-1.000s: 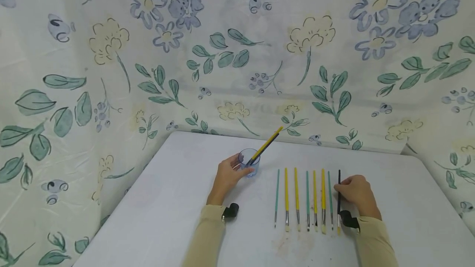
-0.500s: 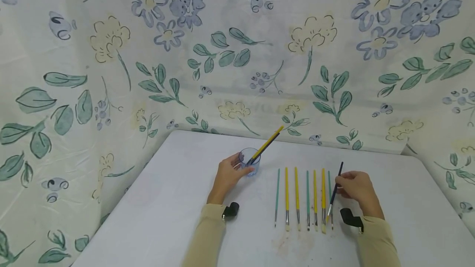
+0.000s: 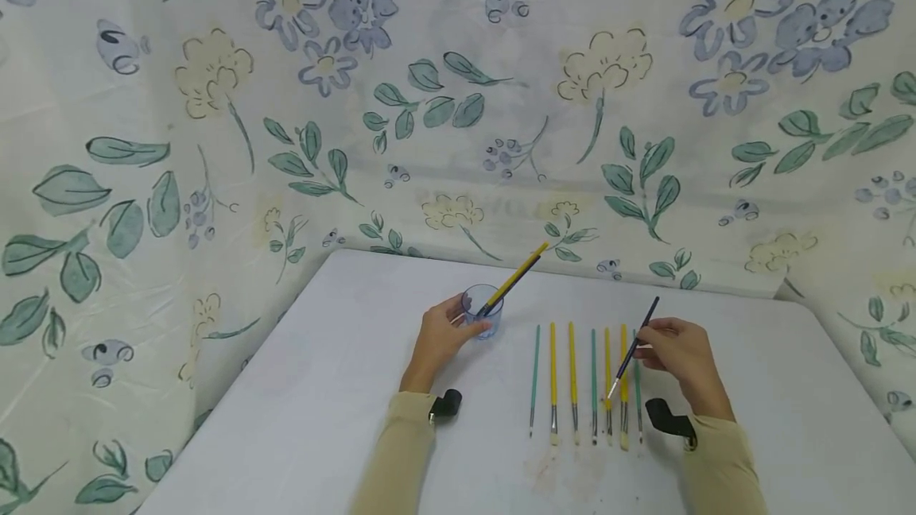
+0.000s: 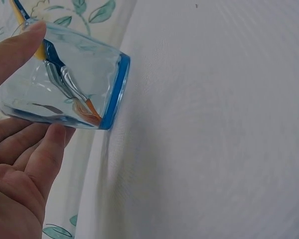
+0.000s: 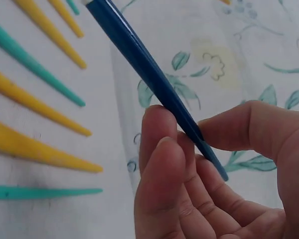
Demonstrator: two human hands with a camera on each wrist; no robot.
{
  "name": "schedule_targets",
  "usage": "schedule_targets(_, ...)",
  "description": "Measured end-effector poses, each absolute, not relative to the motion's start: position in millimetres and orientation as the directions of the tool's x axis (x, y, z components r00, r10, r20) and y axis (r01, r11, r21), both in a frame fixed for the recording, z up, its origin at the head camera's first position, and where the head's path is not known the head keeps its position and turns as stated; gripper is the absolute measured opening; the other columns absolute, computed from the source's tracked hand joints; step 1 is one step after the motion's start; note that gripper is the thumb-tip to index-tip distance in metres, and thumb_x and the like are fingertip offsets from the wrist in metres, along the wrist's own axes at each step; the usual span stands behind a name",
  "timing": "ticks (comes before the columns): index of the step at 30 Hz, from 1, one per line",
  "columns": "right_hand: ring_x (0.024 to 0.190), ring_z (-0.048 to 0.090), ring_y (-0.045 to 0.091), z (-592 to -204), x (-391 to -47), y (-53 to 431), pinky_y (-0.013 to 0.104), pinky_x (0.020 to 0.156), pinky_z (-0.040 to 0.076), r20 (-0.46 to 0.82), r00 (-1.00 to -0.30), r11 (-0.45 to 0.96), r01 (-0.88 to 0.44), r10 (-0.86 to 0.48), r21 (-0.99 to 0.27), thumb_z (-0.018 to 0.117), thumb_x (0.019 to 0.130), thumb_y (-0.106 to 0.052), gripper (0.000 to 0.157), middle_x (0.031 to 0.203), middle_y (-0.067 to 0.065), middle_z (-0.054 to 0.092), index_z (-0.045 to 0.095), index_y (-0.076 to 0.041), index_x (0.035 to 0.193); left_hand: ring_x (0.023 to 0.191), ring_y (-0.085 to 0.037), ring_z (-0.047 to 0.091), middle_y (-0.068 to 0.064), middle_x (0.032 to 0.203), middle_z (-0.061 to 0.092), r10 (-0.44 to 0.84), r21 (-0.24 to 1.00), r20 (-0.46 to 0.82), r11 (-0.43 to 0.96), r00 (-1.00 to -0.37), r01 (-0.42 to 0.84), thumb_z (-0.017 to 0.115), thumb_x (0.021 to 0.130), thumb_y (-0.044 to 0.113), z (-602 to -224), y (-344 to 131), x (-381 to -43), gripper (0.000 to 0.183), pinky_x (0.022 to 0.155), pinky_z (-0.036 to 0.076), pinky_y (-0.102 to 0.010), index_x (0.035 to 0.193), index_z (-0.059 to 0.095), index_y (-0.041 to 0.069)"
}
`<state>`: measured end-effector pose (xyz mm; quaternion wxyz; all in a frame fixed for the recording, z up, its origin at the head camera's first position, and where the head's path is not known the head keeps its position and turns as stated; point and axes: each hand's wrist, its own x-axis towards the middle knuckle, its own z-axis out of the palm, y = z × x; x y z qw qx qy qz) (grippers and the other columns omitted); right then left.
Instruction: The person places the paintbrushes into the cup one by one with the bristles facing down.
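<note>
My left hand [image 3: 438, 340] holds a clear blue-tinted cup [image 4: 97, 64], with the thumb on one side and fingers on the other. Leaning inside it are a yellow-handled paintbrush [image 3: 528, 262] and a dark blue-handled one, their bristles down by the blue base. In my right hand [image 3: 680, 352], thumb and fingertips pinch another paintbrush [image 5: 154, 79] with a glossy dark blue handle. It is raised and tilted, bristles pointing down and left, overlapping the yellow brushes in the head view.
Several paintbrushes lie side by side on the white table [image 3: 322, 388], among them a teal one [image 3: 534, 376] at the row's left end and a yellow one [image 3: 553, 364] beside it. Faint reddish stains mark the table in front. A floral cloth [image 3: 458, 141] hangs behind.
My right hand has lifted the dark blue paintbrush from the right end of the row and moved it left and away from me, tilting it. The left hand and cup stay put.
</note>
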<state>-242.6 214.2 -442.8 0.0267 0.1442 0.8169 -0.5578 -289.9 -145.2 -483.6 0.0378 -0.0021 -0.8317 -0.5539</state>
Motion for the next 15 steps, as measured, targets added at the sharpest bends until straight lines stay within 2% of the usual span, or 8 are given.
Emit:
schedule_targets(4,0.073,0.075,0.006,-435.0,-243.6,209.4,0.021,0.067,0.067,-0.161,-0.97,0.275,0.206,0.18,-0.939,0.061,0.1,-0.016,0.047,0.102,0.01,0.077,0.05,0.011,0.136,0.139,-0.033,0.059,-0.018,0.146,0.062,-0.03,0.929,0.081,0.365,-0.996,0.065,0.089,0.082,0.028,-484.2,-144.7,-290.2,0.08,0.117,0.052,-0.039,0.148,0.054,0.001)
schedule_targets(8,0.073,0.075,0.004,-426.1,-245.2,202.3,0.02,0.069,0.067,-0.138,-0.973,0.224,0.178,0.184,-0.958,0.061,0.1,-0.015,0.041,0.091,-0.007,0.075,0.051,0.007,0.133,0.139,-0.034,0.059,-0.019,0.146,0.062,-0.021,0.931,0.089,0.357,-0.996,0.075,0.089,0.082,0.028,-483.7,-144.2,-290.2,0.079,0.117,0.053,-0.039,0.148,0.054,0.0)
schedule_targets(15,0.069,0.075,0.003,-409.3,-250.8,188.8,0.019,0.067,0.066,-0.091,-0.979,0.129,0.115,0.182,-0.985,0.062,0.099,-0.014,0.031,0.079,-0.018,0.071,0.053,0.002,0.123,0.14,-0.032,0.058,-0.018,0.147,0.062,-0.029,0.929,0.077,0.364,-0.997,0.061,0.089,0.082,0.028,-481.7,-145.3,-288.8,0.08,0.117,0.052,-0.038,0.148,0.053,0.001)
